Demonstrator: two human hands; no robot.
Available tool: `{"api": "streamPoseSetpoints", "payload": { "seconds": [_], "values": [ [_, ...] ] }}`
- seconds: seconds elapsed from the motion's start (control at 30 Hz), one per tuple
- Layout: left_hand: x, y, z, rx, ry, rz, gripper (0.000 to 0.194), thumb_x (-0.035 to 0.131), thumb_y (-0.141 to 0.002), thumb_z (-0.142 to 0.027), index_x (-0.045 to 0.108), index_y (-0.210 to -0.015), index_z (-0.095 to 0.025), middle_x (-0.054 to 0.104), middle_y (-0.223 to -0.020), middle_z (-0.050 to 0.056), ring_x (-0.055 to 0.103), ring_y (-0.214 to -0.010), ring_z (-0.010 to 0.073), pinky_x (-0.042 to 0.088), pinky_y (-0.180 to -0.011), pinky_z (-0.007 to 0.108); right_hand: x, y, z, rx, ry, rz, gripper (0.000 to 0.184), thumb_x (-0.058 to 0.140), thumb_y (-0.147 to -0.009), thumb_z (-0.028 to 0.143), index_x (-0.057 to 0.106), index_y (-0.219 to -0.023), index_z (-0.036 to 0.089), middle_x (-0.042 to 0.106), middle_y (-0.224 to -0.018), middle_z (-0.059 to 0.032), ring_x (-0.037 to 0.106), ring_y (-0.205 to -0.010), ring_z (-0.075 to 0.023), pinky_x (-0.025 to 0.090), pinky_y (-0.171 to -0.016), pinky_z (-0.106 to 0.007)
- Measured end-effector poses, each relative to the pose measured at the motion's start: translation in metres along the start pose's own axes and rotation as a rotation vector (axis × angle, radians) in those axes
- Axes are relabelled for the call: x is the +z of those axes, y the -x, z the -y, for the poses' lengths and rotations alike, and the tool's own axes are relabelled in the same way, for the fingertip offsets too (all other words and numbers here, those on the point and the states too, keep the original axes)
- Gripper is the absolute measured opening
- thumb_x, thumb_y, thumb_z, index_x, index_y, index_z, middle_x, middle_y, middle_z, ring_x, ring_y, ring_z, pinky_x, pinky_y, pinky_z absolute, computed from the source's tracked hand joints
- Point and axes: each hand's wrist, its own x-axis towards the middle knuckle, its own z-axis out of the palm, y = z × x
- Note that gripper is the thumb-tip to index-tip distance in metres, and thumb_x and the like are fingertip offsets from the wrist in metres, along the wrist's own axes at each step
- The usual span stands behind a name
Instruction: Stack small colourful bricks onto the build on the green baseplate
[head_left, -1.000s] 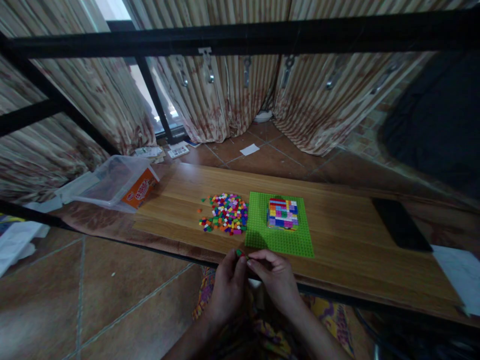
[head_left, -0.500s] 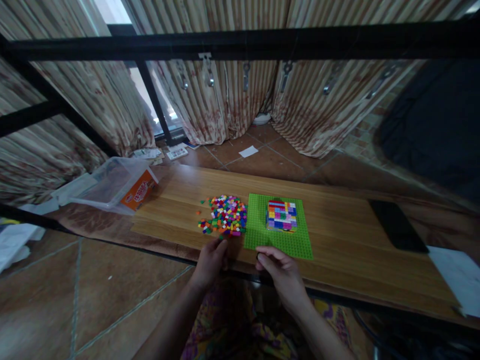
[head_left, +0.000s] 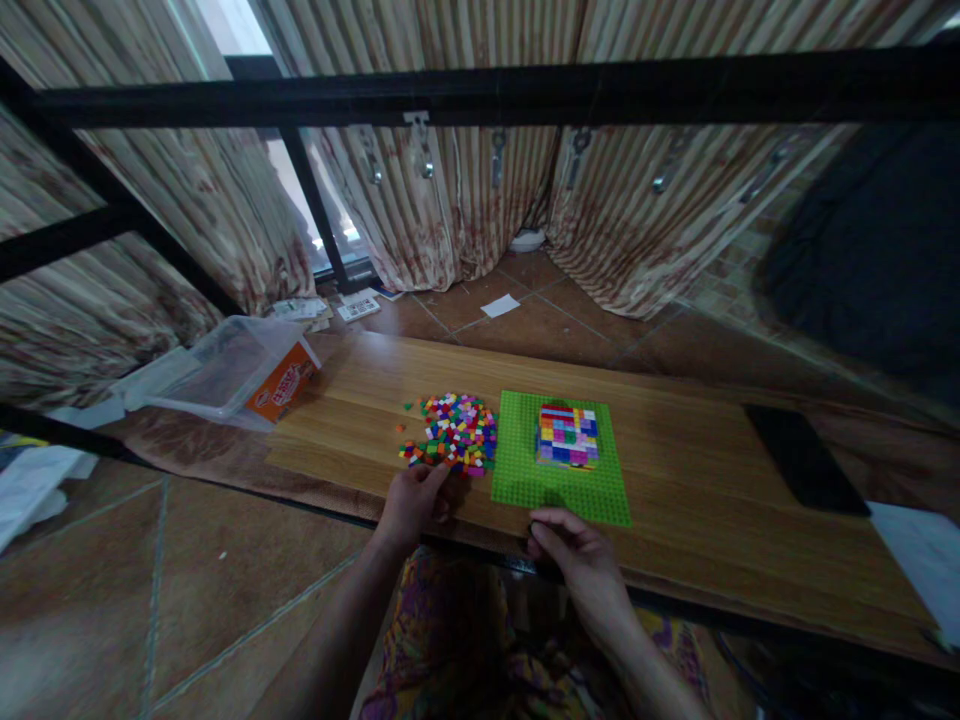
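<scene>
My left hand point(head_left: 412, 503) is at the near edge of a pile of small colourful building bricks point(head_left: 459, 425), fingers bent together and their tips touching the closest bricks. Whatever they pinch is hidden. Beside the pile lies a green studded baseplate point(head_left: 517, 480), carrying a square block built of multicoloured bricks point(head_left: 568, 435). Just below the baseplate's front edge, my right hand point(head_left: 574, 545) is closed, thumb against curled fingers. A small dark spot shows at its fingertips, too small to name.
The wooden tabletop point(head_left: 675, 460) holds a black phone-like slab point(head_left: 804, 460) and white paper point(head_left: 919, 560) on the right. A clear plastic box point(head_left: 217, 370) with an orange label lies at the left end. A black metal bar point(head_left: 480, 95) crosses above.
My left hand has moved up and slightly left onto the pile's near edge. My right hand has shifted a little right and down, away from the baseplate. The view has shifted slightly.
</scene>
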Motion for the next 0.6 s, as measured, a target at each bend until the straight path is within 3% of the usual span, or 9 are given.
{"api": "streamPoseSetpoints", "payload": {
  "seconds": [0.2, 0.3, 0.4, 0.6],
  "values": [
    [0.0, 0.005, 0.01, 0.332, -0.585, -0.233, 0.013, 0.054, -0.081, -0.029, 0.062, -0.078, -0.019, 0.065, -0.067, 0.001, 0.061, -0.063, 0.0141, 0.04, -0.059, 0.022, 0.0, -0.001, -0.001, 0.007, -0.062, 0.006, 0.039, 0.082, -0.057, 0.048, 0.068, -0.079, 0.02, 0.068, -0.072, -0.001, 0.067, -0.068, -0.0183, 0.055, -0.069, -0.033],
    [0.001, 0.006, 0.012, 0.435, -0.769, -0.279, 0.013, 0.051, -0.085, -0.026, 0.063, -0.085, -0.02, 0.067, -0.076, 0.003, 0.063, -0.07, 0.0158, 0.04, -0.064, 0.023, 0.001, -0.001, -0.004, 0.009, -0.055, 0.01, 0.039, 0.082, -0.057, 0.048, 0.066, -0.079, 0.02, 0.068, -0.072, -0.0015, 0.068, -0.069, -0.0197, 0.055, -0.07, -0.035],
    [0.001, 0.007, 0.012, 0.465, -0.834, -0.273, 0.013, 0.05, -0.085, -0.025, 0.061, -0.089, -0.019, 0.068, -0.08, 0.004, 0.064, -0.072, 0.0172, 0.04, -0.065, 0.024, 0.001, -0.001, -0.009, -0.054, 0.029, -0.001, 0.035, 0.078, -0.064, 0.048, 0.066, -0.082, 0.02, 0.068, -0.075, -0.002, 0.066, -0.072, -0.0196, 0.054, -0.072, -0.035],
    [-0.004, 0.016, 0.013, 0.479, -0.725, -0.293, 0.016, 0.051, -0.085, -0.029, 0.062, -0.092, -0.02, 0.069, -0.082, 0.004, 0.065, -0.074, 0.0176, 0.043, -0.066, 0.024, 0.008, -0.001, -0.001, -0.327, 0.451, 0.043, 0.016, 0.061, -0.082, 0.035, 0.067, -0.086, 0.022, 0.066, -0.084, -0.0032, 0.061, -0.081, -0.019, 0.048, -0.073, -0.03]
  ]
}}
